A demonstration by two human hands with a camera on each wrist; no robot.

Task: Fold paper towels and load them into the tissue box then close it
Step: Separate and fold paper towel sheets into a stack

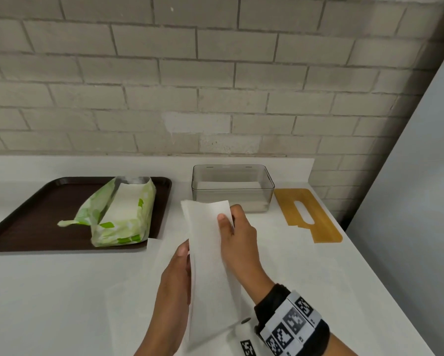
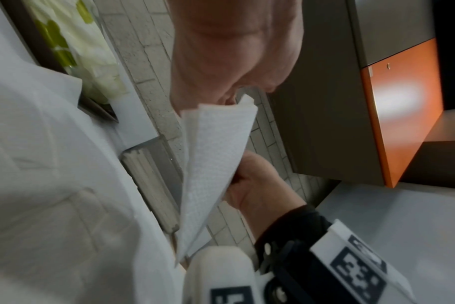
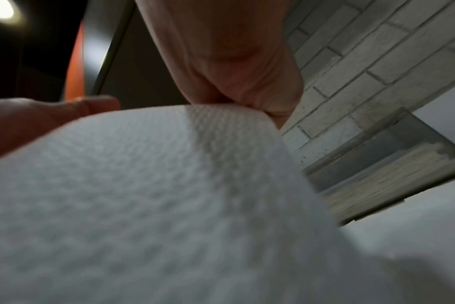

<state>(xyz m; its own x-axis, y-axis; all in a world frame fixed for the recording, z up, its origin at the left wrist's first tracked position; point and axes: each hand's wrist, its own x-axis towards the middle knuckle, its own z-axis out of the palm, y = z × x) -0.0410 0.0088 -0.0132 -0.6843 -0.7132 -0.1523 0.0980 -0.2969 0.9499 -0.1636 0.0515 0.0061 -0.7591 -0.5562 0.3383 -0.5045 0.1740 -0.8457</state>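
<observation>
I hold a folded white paper towel upright over the counter, between both hands. My right hand pinches its upper right edge, thumb in front. My left hand grips the left edge, fingers hidden behind the sheet. The left wrist view shows the towel doubled over, with layers fanning apart. It fills the right wrist view. The clear grey tissue box stands open just beyond, a pale stack showing low through its wall. Its wooden lid lies flat to the right.
A dark brown tray at the left carries an opened green and white towel package. Another flat white sheet lies on the white counter under my hands. A brick wall runs behind, and the counter ends near the lid.
</observation>
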